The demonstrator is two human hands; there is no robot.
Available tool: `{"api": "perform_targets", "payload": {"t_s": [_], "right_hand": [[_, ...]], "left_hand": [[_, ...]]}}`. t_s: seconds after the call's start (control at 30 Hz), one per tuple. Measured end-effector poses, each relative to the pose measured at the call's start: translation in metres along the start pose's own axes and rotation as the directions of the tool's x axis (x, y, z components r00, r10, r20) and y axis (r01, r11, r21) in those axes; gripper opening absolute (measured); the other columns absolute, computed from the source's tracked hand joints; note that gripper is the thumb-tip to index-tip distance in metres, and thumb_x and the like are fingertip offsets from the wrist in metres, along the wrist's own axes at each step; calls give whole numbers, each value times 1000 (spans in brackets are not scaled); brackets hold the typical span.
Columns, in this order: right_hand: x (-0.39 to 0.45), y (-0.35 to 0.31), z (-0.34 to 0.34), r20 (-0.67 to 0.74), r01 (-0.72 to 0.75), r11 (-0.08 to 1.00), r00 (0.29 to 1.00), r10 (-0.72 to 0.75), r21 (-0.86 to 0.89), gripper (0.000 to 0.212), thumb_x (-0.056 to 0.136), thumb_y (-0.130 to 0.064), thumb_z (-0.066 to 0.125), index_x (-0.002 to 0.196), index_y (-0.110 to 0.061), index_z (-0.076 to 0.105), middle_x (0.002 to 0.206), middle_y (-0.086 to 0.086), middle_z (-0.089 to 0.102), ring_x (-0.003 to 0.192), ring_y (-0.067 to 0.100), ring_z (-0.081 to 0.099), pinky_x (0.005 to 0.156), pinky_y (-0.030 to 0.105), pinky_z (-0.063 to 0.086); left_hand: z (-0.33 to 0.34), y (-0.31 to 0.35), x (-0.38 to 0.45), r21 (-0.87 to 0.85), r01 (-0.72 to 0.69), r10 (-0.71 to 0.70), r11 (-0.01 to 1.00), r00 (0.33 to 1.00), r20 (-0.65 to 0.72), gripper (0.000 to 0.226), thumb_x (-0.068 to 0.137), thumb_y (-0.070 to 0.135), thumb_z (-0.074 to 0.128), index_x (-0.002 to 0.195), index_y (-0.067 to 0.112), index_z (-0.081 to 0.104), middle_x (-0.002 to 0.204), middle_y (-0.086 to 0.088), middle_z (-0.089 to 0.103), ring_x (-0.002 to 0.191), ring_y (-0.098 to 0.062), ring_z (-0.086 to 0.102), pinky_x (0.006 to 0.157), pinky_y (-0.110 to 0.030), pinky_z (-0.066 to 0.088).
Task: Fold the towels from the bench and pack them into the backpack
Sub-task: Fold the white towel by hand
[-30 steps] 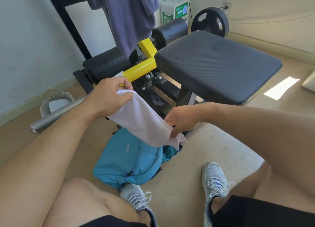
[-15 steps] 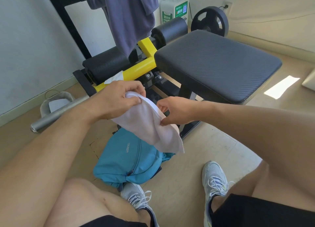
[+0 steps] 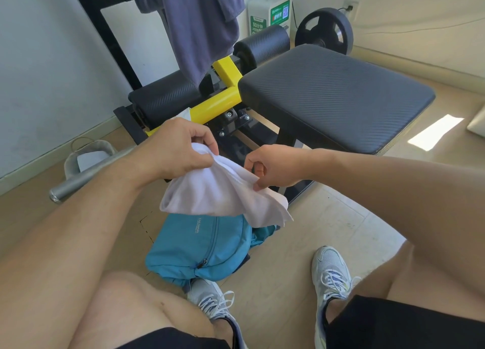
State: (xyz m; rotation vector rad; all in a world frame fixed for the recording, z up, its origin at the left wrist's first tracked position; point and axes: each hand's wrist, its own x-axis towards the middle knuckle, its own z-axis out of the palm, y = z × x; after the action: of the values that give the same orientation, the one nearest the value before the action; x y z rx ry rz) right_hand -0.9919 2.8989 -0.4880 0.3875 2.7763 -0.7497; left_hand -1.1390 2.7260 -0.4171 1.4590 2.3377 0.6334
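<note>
A white towel (image 3: 217, 194) hangs doubled over in the air above a blue backpack (image 3: 196, 251) that lies on the floor between my feet. My left hand (image 3: 178, 149) grips the towel's bunched upper end. My right hand (image 3: 273, 166) pinches its right edge between thumb and fingers. The two hands are close together. A purple-grey towel (image 3: 202, 26) drapes from the black frame behind the bench. The padded black bench seat (image 3: 338, 96) is bare.
Yellow bench tubes (image 3: 217, 107) and black foam rollers (image 3: 265, 44) stand behind my hands. A steel bar (image 3: 86, 175) juts out at left beside a grey bin (image 3: 86, 157). A weight plate (image 3: 325, 33) and a white charging box (image 3: 270, 14) stand by the far wall.
My right hand has lifted the towel's lower end up toward my left hand, so the towel now hangs folded over and shorter than before.
</note>
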Motion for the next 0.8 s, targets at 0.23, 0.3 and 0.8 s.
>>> {"api": "perform_targets", "payload": {"t_s": [0.23, 0.3, 0.8], "right_hand": [[-2, 2, 4, 16, -75, 993, 997, 77, -87, 33, 93, -34, 70, 122, -19, 65, 104, -4, 63, 93, 18, 60, 94, 29, 55], [-3, 2, 3, 12, -79, 993, 997, 80, -85, 33, 93, -34, 70, 122, -18, 64, 105, -3, 62, 94, 18, 59, 93, 28, 53], [-12, -22, -11, -222, 60, 951, 975, 9, 304, 43, 76, -57, 80, 102, -27, 63, 99, -13, 69, 91, 8, 66, 83, 30, 59]], "left_hand": [[1, 2, 0, 40, 24, -28, 999, 994, 106, 23, 77, 24, 87, 92, 36, 74, 74, 6, 61, 63, -9, 54, 61, -27, 43], [-1, 3, 0, 34, 58, -60, 998, 996, 59, 20, 73, 28, 90, 86, 33, 76, 77, 7, 68, 71, -12, 63, 62, -29, 48], [12, 13, 7, -57, 89, -95, 994, 987, -132, 6, 79, 27, 82, 80, 27, 77, 80, 9, 73, 82, -10, 67, 62, -24, 47]]}}
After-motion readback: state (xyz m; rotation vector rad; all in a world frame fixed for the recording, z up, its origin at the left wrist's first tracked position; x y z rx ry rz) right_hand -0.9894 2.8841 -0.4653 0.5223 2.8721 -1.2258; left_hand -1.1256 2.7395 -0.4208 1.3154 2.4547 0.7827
